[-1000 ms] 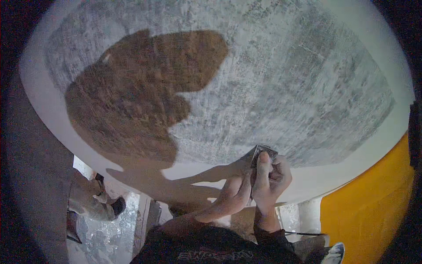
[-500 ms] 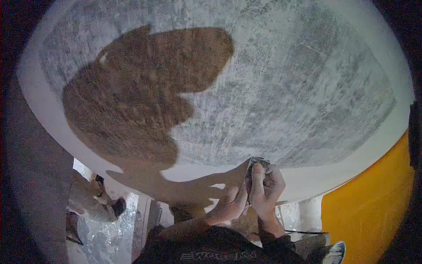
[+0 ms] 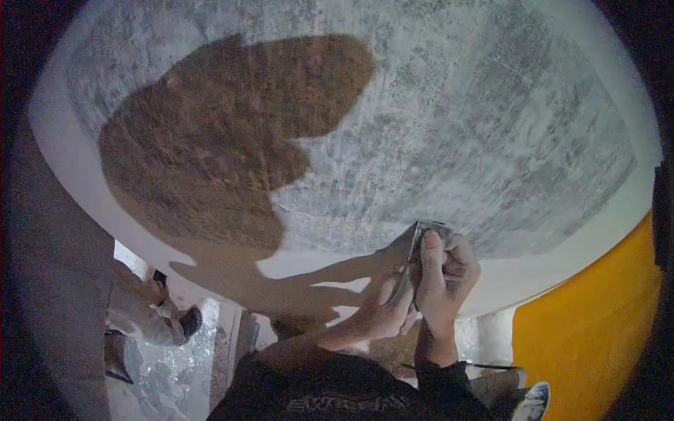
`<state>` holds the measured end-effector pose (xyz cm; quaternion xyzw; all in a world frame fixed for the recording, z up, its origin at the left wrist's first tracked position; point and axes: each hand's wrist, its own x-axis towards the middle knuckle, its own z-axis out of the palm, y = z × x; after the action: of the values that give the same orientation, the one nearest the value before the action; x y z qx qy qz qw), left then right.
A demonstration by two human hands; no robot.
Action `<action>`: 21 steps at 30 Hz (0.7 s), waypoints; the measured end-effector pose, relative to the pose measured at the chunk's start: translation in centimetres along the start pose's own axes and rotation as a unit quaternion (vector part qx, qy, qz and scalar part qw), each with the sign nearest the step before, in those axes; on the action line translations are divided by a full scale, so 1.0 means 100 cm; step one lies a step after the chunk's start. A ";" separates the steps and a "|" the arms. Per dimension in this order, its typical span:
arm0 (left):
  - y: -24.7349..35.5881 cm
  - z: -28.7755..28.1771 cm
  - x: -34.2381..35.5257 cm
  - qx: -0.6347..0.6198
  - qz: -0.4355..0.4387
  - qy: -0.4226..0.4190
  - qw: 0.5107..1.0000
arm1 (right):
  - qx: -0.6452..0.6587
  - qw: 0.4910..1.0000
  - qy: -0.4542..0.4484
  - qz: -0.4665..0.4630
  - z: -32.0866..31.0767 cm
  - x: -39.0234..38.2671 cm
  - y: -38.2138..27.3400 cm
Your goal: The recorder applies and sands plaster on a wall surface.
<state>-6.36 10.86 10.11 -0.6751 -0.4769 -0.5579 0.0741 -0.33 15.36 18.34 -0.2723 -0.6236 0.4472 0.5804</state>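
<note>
The right hand (image 3: 449,277) clamps a dark pad (image 3: 427,226) just beyond the left hand (image 3: 387,311), whose grip is unclear.

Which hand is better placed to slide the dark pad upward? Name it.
Right hand, likely: its thumb lies on the dark pad, near the grey patch's lower edge; the left hand sits lower.

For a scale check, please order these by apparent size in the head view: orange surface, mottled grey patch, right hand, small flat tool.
1. Mottled grey patch
2. Orange surface
3. Right hand
4. Small flat tool (visible part)
</note>
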 end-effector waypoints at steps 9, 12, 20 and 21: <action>-0.025 0.019 -0.020 0.122 0.056 0.061 0.989 | -0.043 0.998 -0.005 -0.033 -0.003 -0.009 0.021; -0.011 0.012 -0.037 -0.307 -0.245 -0.138 0.909 | -0.003 0.999 0.020 -0.024 -0.010 -0.011 0.021; -0.004 0.009 0.002 -0.011 0.008 -0.009 1.000 | -0.066 0.995 0.009 -0.068 -0.020 -0.004 0.019; -0.003 0.010 -0.006 -0.004 0.009 -0.004 1.000 | -0.056 0.996 0.007 -0.065 -0.020 -0.002 0.020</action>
<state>-5.86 11.34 9.09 -0.6820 -0.4684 -0.5566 0.0746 1.25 16.54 16.34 -0.2659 -0.6600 0.3711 0.5966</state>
